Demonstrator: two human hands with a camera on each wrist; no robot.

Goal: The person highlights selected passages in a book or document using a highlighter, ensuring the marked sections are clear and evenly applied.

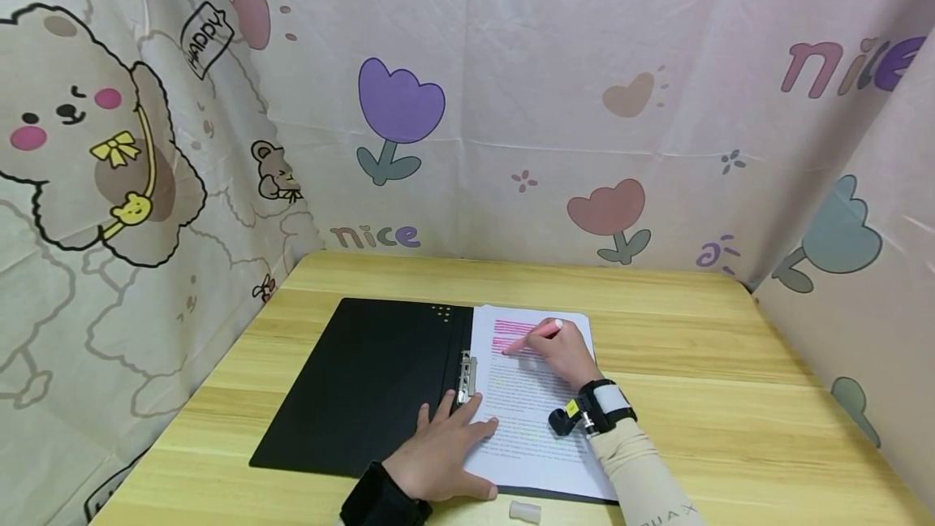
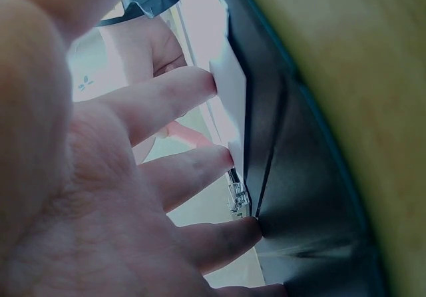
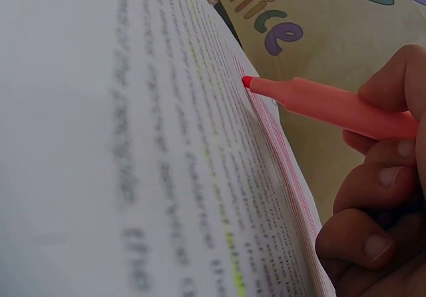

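Note:
My right hand [image 1: 568, 355] grips a pink highlighter [image 3: 326, 104], its tip down at the left end of a text line on the printed sheet [image 1: 540, 420]. Pink strokes cover the top lines of that page, and some lower words carry yellow marks. Clamped at its left edge by a metal clip [image 1: 465, 380], the paper lies in an opened black clipboard folder [image 1: 380, 380]. With fingers spread, my left hand [image 1: 441, 449] rests across the folder's fold and the sheet's lower left; in the left wrist view its fingertips [image 2: 200, 80] touch the paper and folder.
A small pale cap [image 1: 525, 512] lies at the table's front edge, just below the folder. The wooden table [image 1: 730, 396] extends to both sides. Printed cloth [image 1: 497, 104] hangs behind and along the left and right sides.

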